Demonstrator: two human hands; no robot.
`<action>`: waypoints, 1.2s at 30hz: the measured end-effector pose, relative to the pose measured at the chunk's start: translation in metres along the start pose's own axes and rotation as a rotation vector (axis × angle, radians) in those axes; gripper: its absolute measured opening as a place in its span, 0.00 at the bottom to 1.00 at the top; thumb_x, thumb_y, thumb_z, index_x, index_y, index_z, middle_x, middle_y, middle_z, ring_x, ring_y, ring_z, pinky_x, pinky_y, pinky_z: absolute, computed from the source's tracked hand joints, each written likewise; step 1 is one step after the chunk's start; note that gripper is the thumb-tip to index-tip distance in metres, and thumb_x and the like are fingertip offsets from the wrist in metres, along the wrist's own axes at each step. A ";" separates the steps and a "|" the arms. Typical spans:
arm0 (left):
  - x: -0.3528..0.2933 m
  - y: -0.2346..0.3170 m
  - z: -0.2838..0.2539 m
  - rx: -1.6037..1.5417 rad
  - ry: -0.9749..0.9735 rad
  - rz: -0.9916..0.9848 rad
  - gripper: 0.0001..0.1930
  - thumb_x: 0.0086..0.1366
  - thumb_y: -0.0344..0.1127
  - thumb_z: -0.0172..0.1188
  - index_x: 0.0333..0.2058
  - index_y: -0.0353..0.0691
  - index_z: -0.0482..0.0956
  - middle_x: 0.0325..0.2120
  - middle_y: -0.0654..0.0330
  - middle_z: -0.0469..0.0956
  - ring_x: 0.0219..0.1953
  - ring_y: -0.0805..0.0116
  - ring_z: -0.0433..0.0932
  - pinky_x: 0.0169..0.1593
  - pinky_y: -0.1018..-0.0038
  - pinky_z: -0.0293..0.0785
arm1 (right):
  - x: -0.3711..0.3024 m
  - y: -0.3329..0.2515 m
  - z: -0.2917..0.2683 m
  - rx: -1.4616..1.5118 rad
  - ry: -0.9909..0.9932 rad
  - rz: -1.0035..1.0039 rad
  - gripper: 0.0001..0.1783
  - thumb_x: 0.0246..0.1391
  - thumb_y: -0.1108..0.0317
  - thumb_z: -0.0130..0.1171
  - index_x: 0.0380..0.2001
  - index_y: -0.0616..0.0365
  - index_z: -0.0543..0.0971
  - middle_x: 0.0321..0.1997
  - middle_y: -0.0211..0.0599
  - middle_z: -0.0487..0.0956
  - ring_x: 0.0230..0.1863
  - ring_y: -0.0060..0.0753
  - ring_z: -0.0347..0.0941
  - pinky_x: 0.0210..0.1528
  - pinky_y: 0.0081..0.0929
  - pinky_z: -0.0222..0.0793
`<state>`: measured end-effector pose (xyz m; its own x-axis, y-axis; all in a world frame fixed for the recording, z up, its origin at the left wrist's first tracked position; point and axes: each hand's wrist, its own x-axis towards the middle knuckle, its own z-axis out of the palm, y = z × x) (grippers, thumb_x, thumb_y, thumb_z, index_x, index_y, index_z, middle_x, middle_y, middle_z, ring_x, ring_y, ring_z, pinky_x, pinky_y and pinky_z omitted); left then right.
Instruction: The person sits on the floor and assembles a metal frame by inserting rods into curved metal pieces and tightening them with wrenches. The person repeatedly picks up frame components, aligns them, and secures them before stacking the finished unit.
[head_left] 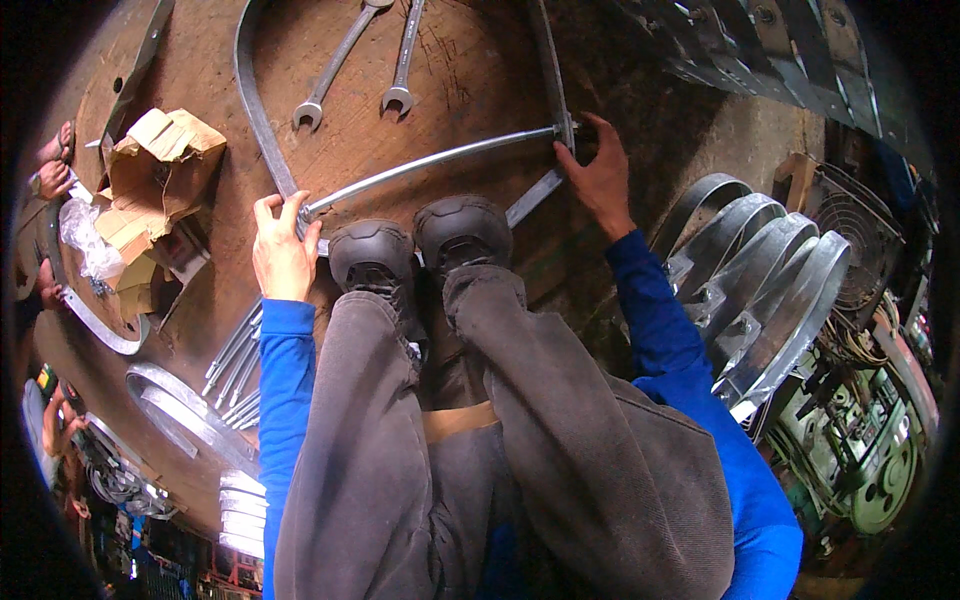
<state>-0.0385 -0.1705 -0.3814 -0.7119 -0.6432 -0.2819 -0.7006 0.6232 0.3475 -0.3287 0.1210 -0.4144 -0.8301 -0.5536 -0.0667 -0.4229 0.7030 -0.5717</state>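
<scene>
While the left arm reaches almost straight up from the lower edge, the left hand [280, 250] has its back showing, its fingers curled and its thumb bent inward, closed on the corner where a metal band [262, 110] meets the end of a rod [430, 167]. The right arm bends at the elbow and slants inward; the right hand [603, 180] is partly open, thumb and forefinger making a C around the rod's other end, though whether they grip it firmly I cannot tell. The rod lies between the hands, just beyond the shoes [463, 235], round, slim, smooth and shiny, looking slightly bowed through the lens. The band is flat, dull grey metal, its two sides running up past the upper edge. Both sleeves [287, 350] are bright blue cloth, and the trousers [370, 430] are faded, ribbed and dark. Two steel wrenches [340, 65] with open, forked ends lie on the scuffed brown floor [430, 110]. A torn cardboard box [170, 165] sits at left beside crumpled clear plastic [88, 240]; thin straight rods [235, 355] lie near the left sleeve, and curved silvery hoops [825, 290] stand in a row at right.
</scene>
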 end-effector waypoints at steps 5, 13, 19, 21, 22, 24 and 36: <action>0.000 -0.002 0.003 -0.002 0.007 0.010 0.22 0.53 0.31 0.68 0.48 0.49 0.76 0.47 0.50 0.69 0.42 0.48 0.78 0.44 0.60 0.77 | -0.001 -0.003 -0.001 -0.003 -0.016 0.030 0.31 0.48 0.56 0.66 0.54 0.56 0.70 0.54 0.47 0.73 0.57 0.50 0.69 0.59 0.39 0.65; -0.001 -0.006 0.002 -0.145 0.042 -0.036 0.25 0.55 0.32 0.67 0.53 0.47 0.72 0.47 0.52 0.72 0.37 0.57 0.80 0.42 0.65 0.77 | -0.005 0.005 0.007 -0.062 -0.025 0.156 0.36 0.50 0.51 0.64 0.57 0.62 0.68 0.56 0.52 0.73 0.59 0.52 0.68 0.61 0.41 0.64; -0.006 -0.043 0.004 -0.578 0.114 -0.439 0.15 0.67 0.38 0.57 0.49 0.38 0.75 0.35 0.56 0.81 0.27 0.72 0.78 0.34 0.72 0.76 | -0.007 0.012 0.012 -0.362 -0.068 0.191 0.40 0.50 0.43 0.61 0.57 0.64 0.69 0.58 0.56 0.72 0.59 0.54 0.68 0.61 0.42 0.64; -0.010 -0.065 0.020 -0.734 0.084 -0.516 0.15 0.70 0.42 0.54 0.42 0.34 0.79 0.31 0.56 0.82 0.25 0.73 0.79 0.31 0.74 0.74 | -0.004 0.009 0.013 -0.564 -0.084 0.175 0.41 0.51 0.40 0.59 0.56 0.65 0.70 0.55 0.57 0.74 0.57 0.55 0.70 0.58 0.43 0.66; -0.009 -0.069 0.022 -0.797 0.010 -0.564 0.18 0.70 0.44 0.53 0.42 0.33 0.80 0.32 0.55 0.83 0.24 0.73 0.79 0.30 0.74 0.73 | 0.001 0.001 0.008 -0.584 -0.179 0.202 0.41 0.50 0.39 0.59 0.54 0.65 0.71 0.52 0.58 0.75 0.55 0.56 0.72 0.56 0.45 0.68; -0.008 -0.066 0.022 -0.825 -0.100 -0.636 0.23 0.70 0.50 0.51 0.41 0.32 0.80 0.32 0.54 0.83 0.23 0.74 0.79 0.26 0.76 0.70 | 0.015 -0.014 -0.005 -0.629 -0.367 0.255 0.40 0.50 0.38 0.57 0.51 0.66 0.73 0.48 0.59 0.77 0.51 0.57 0.74 0.52 0.47 0.71; 0.007 -0.066 0.038 -0.771 -0.241 -0.640 0.24 0.71 0.53 0.47 0.30 0.34 0.76 0.13 0.65 0.67 0.12 0.76 0.65 0.18 0.75 0.62 | 0.050 -0.022 -0.016 -0.680 -0.567 0.124 0.34 0.48 0.38 0.59 0.38 0.63 0.79 0.41 0.57 0.80 0.46 0.59 0.77 0.46 0.51 0.73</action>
<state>0.0008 -0.1993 -0.4408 -0.2660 -0.5949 -0.7585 -0.7916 -0.3142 0.5240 -0.3668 0.0853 -0.3923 -0.6560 -0.4665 -0.5934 -0.6155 0.7857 0.0628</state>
